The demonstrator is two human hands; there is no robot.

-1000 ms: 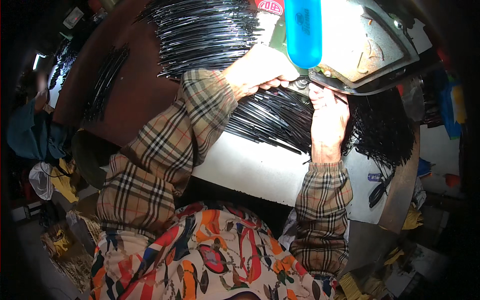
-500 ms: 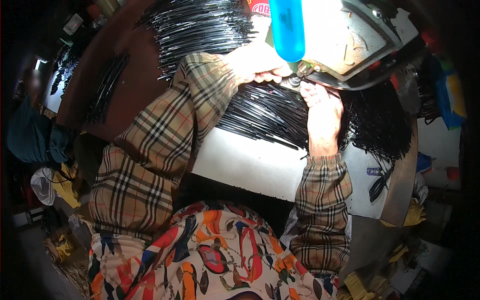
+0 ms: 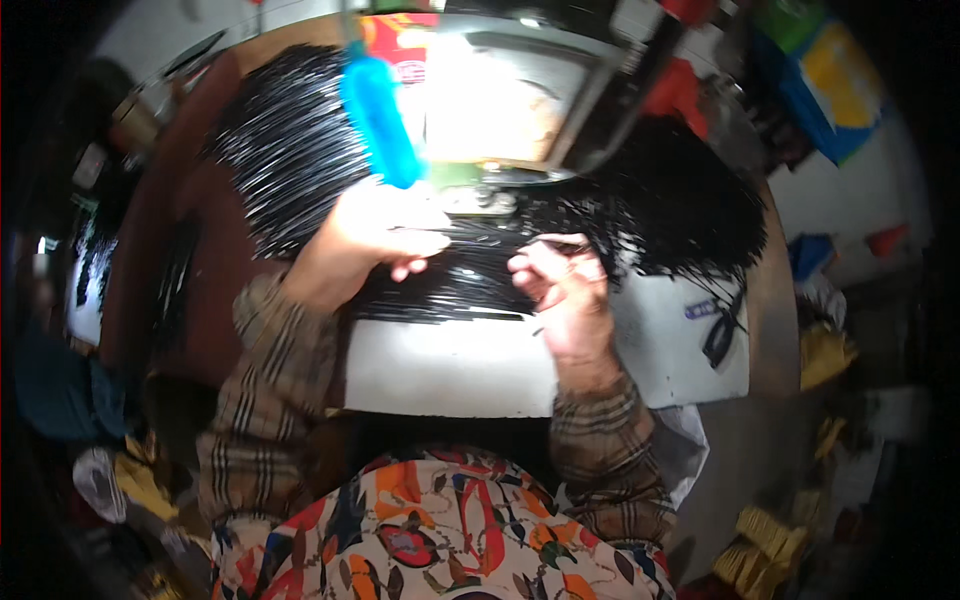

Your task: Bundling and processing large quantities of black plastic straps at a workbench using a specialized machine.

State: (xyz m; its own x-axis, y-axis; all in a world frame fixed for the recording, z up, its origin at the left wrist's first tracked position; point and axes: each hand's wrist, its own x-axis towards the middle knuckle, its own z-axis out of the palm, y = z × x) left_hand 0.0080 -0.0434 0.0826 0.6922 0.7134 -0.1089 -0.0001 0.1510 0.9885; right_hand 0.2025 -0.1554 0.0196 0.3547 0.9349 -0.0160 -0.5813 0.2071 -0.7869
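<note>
1. Fingers [image 3: 425,243] on your left hand [image 3: 360,238] and your right hand [image 3: 567,290] curl in, but blur hides whether they pinch a stick, so I can't tell.
2. Thin black sticks [image 3: 445,292] lie in a pile on the desk [image 3: 212,325], under and between your hands.
3. It looks like you are picking or lining up sticks.
4. Next may call for a soft pinch and a straight hold.

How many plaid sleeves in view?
2. The left plaid sleeve covers the forearm behind the left hand; the right plaid sleeve covers the forearm behind the right hand. No others visible; the dark picture rim could hide some.
</note>
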